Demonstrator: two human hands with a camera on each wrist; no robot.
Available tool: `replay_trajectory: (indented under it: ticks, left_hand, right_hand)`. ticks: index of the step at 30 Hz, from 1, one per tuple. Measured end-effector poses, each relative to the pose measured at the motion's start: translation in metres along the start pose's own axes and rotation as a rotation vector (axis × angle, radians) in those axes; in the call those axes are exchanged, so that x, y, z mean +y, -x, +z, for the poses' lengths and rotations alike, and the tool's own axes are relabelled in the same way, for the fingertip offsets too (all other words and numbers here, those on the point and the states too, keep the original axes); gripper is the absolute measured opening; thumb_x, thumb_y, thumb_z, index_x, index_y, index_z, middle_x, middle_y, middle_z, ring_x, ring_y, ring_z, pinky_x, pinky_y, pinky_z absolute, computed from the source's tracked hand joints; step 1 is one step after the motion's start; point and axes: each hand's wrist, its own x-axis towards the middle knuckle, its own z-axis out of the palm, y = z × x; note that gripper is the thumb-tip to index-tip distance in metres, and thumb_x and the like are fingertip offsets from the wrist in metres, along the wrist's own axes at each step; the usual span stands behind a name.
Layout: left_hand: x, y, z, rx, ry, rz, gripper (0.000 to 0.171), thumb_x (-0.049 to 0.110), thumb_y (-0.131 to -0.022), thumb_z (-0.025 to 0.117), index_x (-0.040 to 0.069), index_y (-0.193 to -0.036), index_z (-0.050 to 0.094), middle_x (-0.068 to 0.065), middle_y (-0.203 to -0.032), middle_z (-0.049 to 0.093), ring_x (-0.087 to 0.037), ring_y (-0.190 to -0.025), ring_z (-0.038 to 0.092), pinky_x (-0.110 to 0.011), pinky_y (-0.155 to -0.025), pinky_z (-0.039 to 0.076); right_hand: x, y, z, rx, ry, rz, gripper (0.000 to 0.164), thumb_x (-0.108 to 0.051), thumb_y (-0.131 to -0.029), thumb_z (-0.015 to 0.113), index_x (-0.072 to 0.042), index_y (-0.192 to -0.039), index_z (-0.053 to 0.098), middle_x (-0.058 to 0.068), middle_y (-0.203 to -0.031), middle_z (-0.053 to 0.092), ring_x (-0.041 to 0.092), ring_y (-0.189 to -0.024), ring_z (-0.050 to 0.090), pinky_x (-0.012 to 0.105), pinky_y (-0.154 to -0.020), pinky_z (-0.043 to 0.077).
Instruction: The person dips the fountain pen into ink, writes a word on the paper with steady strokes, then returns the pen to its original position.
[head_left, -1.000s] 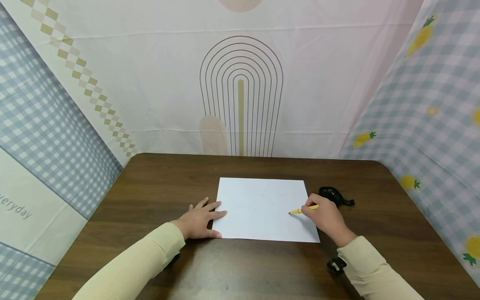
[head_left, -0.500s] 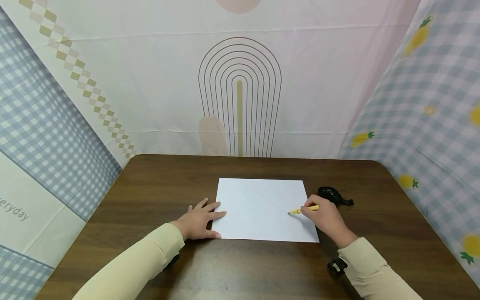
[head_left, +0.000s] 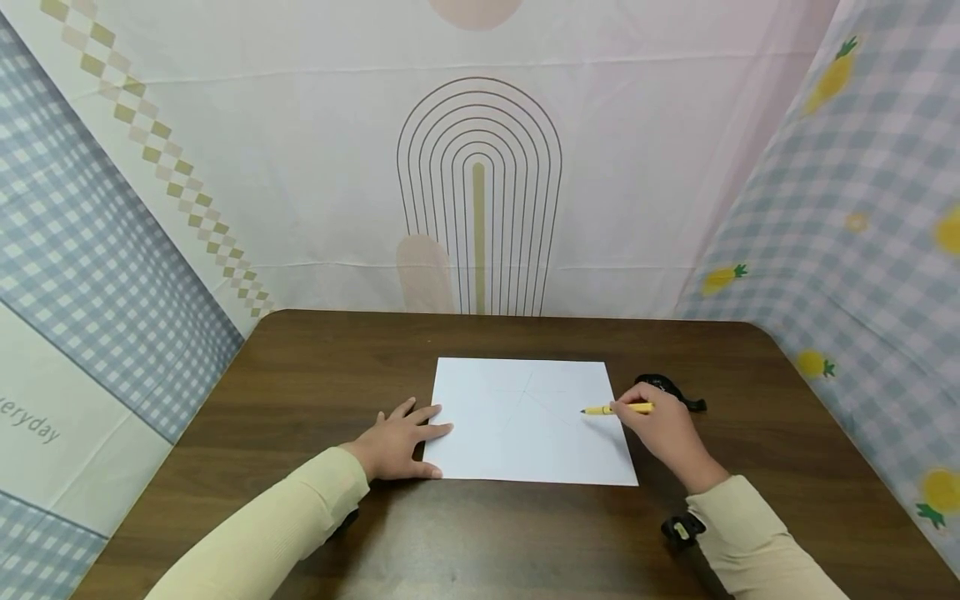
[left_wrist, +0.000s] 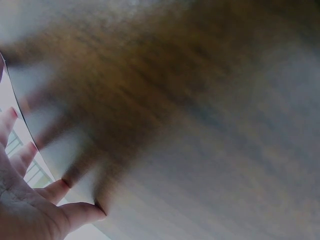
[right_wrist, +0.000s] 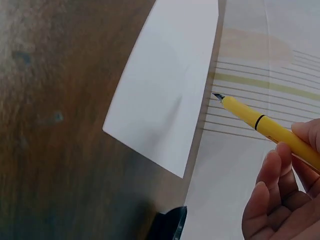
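A white sheet of paper (head_left: 495,442) lies on the wooden table, with faint thin lines crossing in its upper middle. My left hand (head_left: 399,442) rests flat with fingers spread, its thumb and fingertips over the sheet's left edge. In the left wrist view those fingers (left_wrist: 82,214) touch the table side by side. My right hand (head_left: 667,433) pinches a yellow fountain pen (right_wrist: 250,116) between thumb and fingers. The pen's metal nib points left, over the right part of the paper in the head view, and is lifted off the sheet.
A glossy black object (head_left: 688,404) with a narrow tail lies behind my right hand, partly covered by it. The brown table (head_left: 345,350) ends at a white patterned cloth (head_left: 322,192) behind. Blue checked cloths hang at both sides.
My right hand has moved slightly right and up, taking the fountain pen's nib off the paper, and the pen now lies more level. The left hand stays in place.
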Motion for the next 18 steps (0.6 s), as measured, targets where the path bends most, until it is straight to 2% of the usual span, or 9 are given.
replay_trajectory:
  ticks: [9, 15, 18]
  left_hand:
    - [0.001, 0.000, 0.000, -0.001, 0.001, -0.010, 0.070, 0.053, -0.082, 0.070, 0.028, -0.144, 0.048, -0.005, -0.157, 0.030, -0.044, -0.144, 0.016, -0.075, -0.100, 0.021]
    - [0.001, -0.001, 0.000, 0.005, 0.004, -0.006, 0.070, 0.054, -0.082, 0.070, 0.029, -0.144, 0.048, -0.004, -0.157, 0.030, -0.044, -0.144, 0.016, -0.075, -0.100, 0.021]
    - [0.001, -0.001, 0.000, 0.006, 0.006, -0.003, 0.071, 0.054, -0.082, 0.070, 0.028, -0.144, 0.048, -0.005, -0.157, 0.030, -0.044, -0.144, 0.016, -0.075, -0.100, 0.021]
  right_hand:
    - [0.006, -0.002, -0.013, 0.005, -0.044, 0.047, 0.029, -0.033, -0.095, 0.061, -0.004, -0.096, 0.062, 0.009, -0.081, 0.059, 0.020, -0.064, 0.044, 0.029, -0.053, 0.039]
    - [0.011, -0.005, -0.024, 0.027, -0.076, 0.110, 0.038, -0.041, -0.097, 0.057, -0.003, -0.101, 0.060, 0.012, -0.090, 0.061, 0.022, -0.071, 0.049, 0.031, -0.058, 0.041]
    - [0.015, -0.005, -0.030, 0.035, -0.082, 0.112, 0.043, -0.044, -0.097, 0.055, -0.003, -0.104, 0.060, 0.014, -0.094, 0.061, 0.022, -0.073, 0.051, 0.031, -0.059, 0.042]
